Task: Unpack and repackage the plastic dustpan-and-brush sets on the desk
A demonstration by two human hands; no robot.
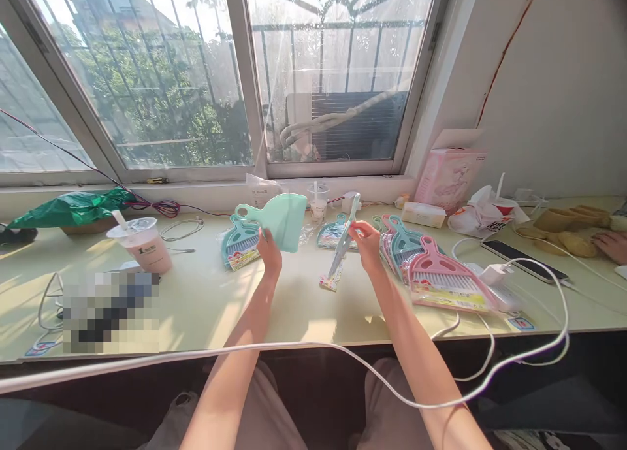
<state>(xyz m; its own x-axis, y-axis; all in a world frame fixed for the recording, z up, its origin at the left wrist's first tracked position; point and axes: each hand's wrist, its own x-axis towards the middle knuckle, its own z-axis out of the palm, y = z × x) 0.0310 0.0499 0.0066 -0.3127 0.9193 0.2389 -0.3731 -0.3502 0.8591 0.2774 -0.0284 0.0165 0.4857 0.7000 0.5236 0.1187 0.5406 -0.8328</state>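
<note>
My left hand [270,253] is closed on a mint-green dustpan [287,223], held upright above the table with its holed handle pointing left. In my right hand [367,242] is a small brush [353,211], pinched between thumb and fingers and seen nearly edge-on. Its grey bristles slant downward. Just under them a small printed card [329,282] shows near the tabletop; whether it touches the brush I cannot tell. A bagged teal brush-and-dustpan set [234,242] lies behind my left hand, and another teal set [325,234] sits between the hands.
To the right lie several packaged sets, a pink one [443,277] in front. A white cable [304,345] loops across the table's front edge. At left stands a drink cup [147,249]; a phone [524,260] lies at right. Another person's hand [612,244] shows at the far right.
</note>
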